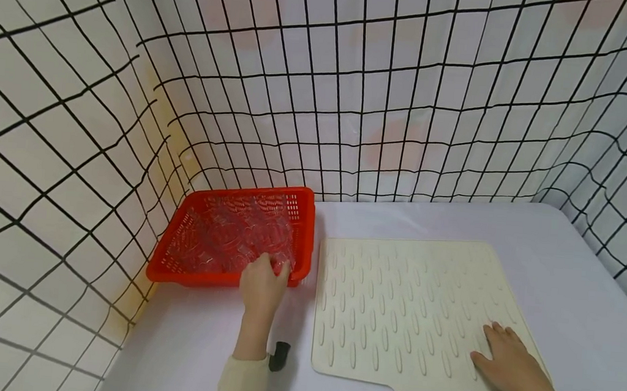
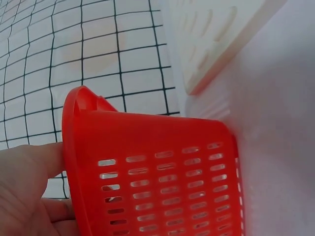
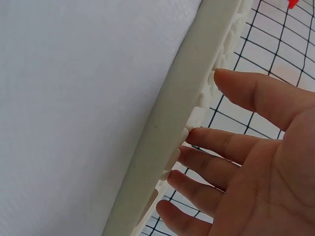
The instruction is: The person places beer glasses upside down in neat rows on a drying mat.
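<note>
We've our L hand (image 1: pixel 263 285) over the near rim of the red basket (image 1: pixel 207 279), by the clear plastic (image 1: pixel 233 232) inside, tips hidden so can't tell its grip, & our R hand (image 1: pixel 513 361) loosely spread, touching the cream board (image 1: pixel 393 306) on the desk (image 1: pixel 191 345), R of the basket.

"Are you seeing the left hand (image 2: pixel 22 191) whole?"
"No, the red basket (image 2: pixel 152 130) is hiding its fingertips in the left wrist view."
"And the clear plastic contents (image 1: pixel 233 232)?"
"They're blurring together; the right wrist view is cropping the right hand (image 3: pixel 261 182)."
</note>
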Available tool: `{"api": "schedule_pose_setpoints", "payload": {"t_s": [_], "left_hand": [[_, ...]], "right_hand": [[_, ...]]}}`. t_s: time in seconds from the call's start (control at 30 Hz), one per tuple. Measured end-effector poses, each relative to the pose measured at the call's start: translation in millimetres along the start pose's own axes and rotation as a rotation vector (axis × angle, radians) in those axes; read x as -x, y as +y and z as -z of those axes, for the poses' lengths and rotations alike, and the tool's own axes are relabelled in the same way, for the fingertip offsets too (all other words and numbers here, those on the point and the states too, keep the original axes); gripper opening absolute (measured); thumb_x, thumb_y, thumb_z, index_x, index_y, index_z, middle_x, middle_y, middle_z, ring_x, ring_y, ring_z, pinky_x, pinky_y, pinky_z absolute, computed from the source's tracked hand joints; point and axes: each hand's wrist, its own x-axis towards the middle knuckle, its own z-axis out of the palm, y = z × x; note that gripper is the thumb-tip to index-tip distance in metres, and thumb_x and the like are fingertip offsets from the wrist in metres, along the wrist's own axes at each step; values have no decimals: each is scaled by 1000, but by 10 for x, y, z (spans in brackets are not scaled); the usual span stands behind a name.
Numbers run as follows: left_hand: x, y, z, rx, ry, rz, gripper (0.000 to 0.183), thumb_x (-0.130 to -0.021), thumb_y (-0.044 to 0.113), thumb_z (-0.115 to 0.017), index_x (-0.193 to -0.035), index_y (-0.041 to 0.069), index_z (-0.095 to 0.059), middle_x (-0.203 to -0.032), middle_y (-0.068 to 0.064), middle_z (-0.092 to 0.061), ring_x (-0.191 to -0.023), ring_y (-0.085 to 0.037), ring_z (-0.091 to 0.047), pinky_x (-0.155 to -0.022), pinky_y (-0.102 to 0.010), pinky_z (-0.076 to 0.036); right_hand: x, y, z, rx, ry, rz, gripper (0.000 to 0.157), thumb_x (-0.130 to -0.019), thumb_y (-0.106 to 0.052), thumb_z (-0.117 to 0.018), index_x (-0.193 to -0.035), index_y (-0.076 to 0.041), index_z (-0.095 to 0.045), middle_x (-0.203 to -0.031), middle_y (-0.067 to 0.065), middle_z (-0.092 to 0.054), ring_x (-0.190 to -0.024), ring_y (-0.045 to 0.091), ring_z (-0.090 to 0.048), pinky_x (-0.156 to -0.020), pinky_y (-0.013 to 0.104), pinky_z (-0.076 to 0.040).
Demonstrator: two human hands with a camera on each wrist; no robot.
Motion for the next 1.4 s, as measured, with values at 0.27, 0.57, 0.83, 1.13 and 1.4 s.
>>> {"api": "schedule_pose_setpoints", "payload": {"t_s": [0.27,0.57,0.83,1.13,1.4], "left_hand": [[-100,81,-28,-111,-105,81,40,-88,39,-69,-88,-1,-67,-71,-13,-65,-75,-31,-61,-83,-48,-46],[-186,96,-98,-135,-137,125,37,-91,33,-63,-72,1,-64,-63,-13,-62,-70,-32,-60,-77,-47,-45],[-174,70,-111,-63,-90,129,37,-91,32,-61,-66,6,-58,-58,-10,-58,-68,-30,-58,-75,-47,-44],[-177,55,-99,-39,-42,126,36,-92,32,-58,-65,8,-57,-58,-9,-58,-64,-30,-58,-71,-47,-45],[-162,100,-82,-36,17,131,37,-92,33,-56,-64,9,-54,-55,-7,-54,-60,-31,-59,-66,-46,-46]], "right_hand": [[9,-54,20,15,6,-7,73,-93,-31,-61,-132,25,-33,-137,49,-22,-125,66,-19,-94,77,-22],[11,-72,19,7,9,-15,72,-92,-29,-62,-131,25,-34,-137,49,-22,-126,66,-19,-96,76,-21],[12,-66,26,4,0,-21,74,-93,-31,-62,-132,25,-34,-138,48,-23,-126,65,-19,-97,75,-21],[-9,-25,21,20,4,-15,74,-92,-32,-62,-131,25,-35,-137,48,-24,-125,65,-20,-96,75,-22],[-29,1,9,17,15,2,73,-92,-30,-63,-131,25,-35,-137,48,-24,-125,65,-20,-96,75,-22]]}}
